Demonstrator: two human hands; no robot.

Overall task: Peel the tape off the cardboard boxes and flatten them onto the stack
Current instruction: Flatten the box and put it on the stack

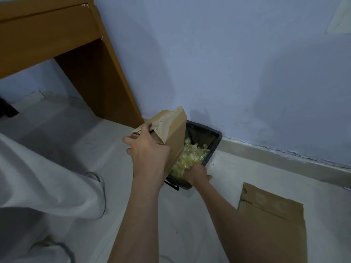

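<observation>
The left hand (150, 149) grips the cardboard box (171, 133) at its torn upper flap, tilted over the black bin (212, 137) — light, stiff board, best held by its edges. The right hand (197, 173) grasps crinkly yellowish tape (191, 154). Flattened cardboard (273, 215) lies at four o'clock.

Right hand (197, 173): fingers buried in the pale yellow crumpled tape wad (191, 156), so its grip cannot be told. Dark plastic bin (216, 137): near-left rim and wall hidden behind the tilted brown cardboard box (177, 137) and left hand (148, 150). Flattened brown cardboard sheet (273, 223), near right: cut by the bottom edge. Wooden desk (57, 35), far left: cut by the top and left edges. Pale paper on the wall (341, 19), far right: cropped, unreadable.
</observation>
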